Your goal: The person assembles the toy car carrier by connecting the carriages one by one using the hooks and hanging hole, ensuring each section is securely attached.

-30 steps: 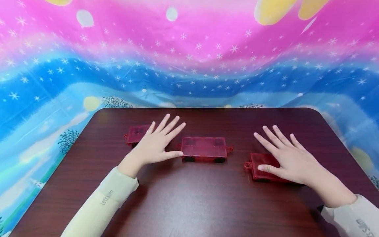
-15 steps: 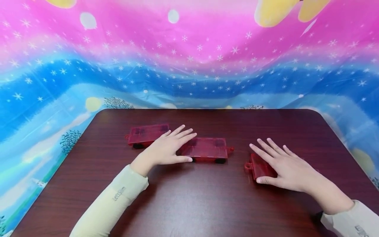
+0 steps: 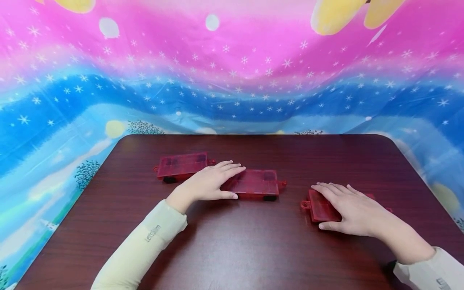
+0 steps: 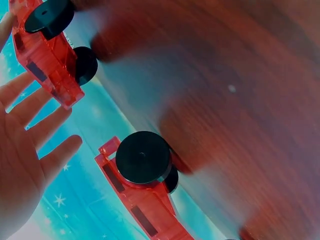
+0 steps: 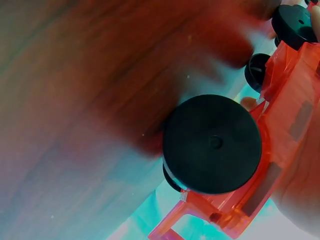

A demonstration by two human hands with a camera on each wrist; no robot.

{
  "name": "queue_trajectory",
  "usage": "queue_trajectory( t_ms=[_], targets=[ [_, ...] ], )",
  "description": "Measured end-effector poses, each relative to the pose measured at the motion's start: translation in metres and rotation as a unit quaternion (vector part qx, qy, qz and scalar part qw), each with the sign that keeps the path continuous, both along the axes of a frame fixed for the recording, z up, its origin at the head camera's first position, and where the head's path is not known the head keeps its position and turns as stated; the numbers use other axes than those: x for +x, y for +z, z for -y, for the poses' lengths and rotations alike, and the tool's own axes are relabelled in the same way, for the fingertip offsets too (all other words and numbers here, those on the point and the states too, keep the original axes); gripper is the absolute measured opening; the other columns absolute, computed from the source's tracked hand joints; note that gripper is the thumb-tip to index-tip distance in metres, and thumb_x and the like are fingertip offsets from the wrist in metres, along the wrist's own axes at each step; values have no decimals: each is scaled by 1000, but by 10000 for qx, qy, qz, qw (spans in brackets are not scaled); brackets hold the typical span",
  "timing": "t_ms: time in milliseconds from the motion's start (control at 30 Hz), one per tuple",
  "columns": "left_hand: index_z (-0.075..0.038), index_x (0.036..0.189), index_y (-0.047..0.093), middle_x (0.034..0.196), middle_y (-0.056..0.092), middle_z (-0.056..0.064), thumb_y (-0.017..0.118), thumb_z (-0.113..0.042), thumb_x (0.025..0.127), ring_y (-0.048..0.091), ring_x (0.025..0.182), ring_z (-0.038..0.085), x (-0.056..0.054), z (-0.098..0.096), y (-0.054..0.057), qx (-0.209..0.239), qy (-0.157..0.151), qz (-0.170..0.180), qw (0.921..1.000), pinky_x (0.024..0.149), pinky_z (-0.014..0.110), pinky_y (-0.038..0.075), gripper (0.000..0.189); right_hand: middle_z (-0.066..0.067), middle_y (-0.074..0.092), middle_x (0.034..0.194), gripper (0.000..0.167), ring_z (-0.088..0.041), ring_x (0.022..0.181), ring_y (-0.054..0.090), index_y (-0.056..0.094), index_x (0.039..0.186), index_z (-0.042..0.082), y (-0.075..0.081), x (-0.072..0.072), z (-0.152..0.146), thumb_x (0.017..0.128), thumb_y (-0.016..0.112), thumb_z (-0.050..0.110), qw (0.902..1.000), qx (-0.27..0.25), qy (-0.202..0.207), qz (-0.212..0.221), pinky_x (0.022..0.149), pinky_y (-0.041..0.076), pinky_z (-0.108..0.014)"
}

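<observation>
Three translucent red toy wagon bases with black wheels and end hooks stand on the dark wooden table [image 3: 224,241]. My left hand [image 3: 206,185] reaches over the left end of the middle wagon base [image 3: 259,181], thumb toward its near side. In the left wrist view its fingers [image 4: 47,131] are fairly straight beside that base. My right hand [image 3: 357,211] grips the right wagon base [image 3: 320,207] from above, fingers over the far side and thumb at the near side. A fingertip [image 5: 248,103] shows beyond its body in the right wrist view. The palm covers much of its top.
The left wagon base [image 3: 183,165] stands slightly angled behind my left wrist, its right hook close to my left fingers. A printed pink and blue cloth [image 3: 232,80] hangs behind the table's far edge.
My left hand has moved right and down from between the left and middle wagon bases onto the middle one. My right hand has lowered, its spread fingers closing round the right base.
</observation>
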State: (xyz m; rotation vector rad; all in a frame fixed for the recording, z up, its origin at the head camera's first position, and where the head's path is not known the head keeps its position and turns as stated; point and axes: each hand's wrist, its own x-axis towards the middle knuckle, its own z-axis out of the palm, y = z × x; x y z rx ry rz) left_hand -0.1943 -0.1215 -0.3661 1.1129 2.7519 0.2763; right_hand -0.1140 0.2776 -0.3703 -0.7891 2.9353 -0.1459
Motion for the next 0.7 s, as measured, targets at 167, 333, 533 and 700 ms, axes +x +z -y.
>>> queue_trajectory(
  t_ms=[167,333,533,700],
  targets=[
    [-26,156,33,157,41,-2,69,-56,87,38,145,20,-4,0,1,-29,29,103,9999,113,46,41,84,-6,58,135,94,-33,120,57,43,145,16,1,-1,0,72,77,65,9999,6,69,-96,100,42,-68],
    [-21,154,38,156,43,2,72,-53,86,41,144,24,-6,-1,3,68,35,333,9994,116,44,39,83,-1,61,123,91,-23,106,59,48,141,16,3,-2,1,70,80,64,9998,73,110,-180,88,53,-56],
    [-20,152,42,155,45,2,74,-52,84,42,143,24,-7,-2,5,58,89,453,9989,117,44,38,82,1,62,119,91,-19,103,57,51,139,16,6,-3,3,68,81,64,9998,119,37,-162,76,55,-48],
    [-21,152,43,155,45,2,75,-52,84,42,143,23,-8,-1,5,30,165,509,9986,116,44,39,81,-1,62,121,92,-21,104,57,51,139,14,8,-5,6,68,81,63,9999,129,-15,-101,76,55,-49]
  ],
)
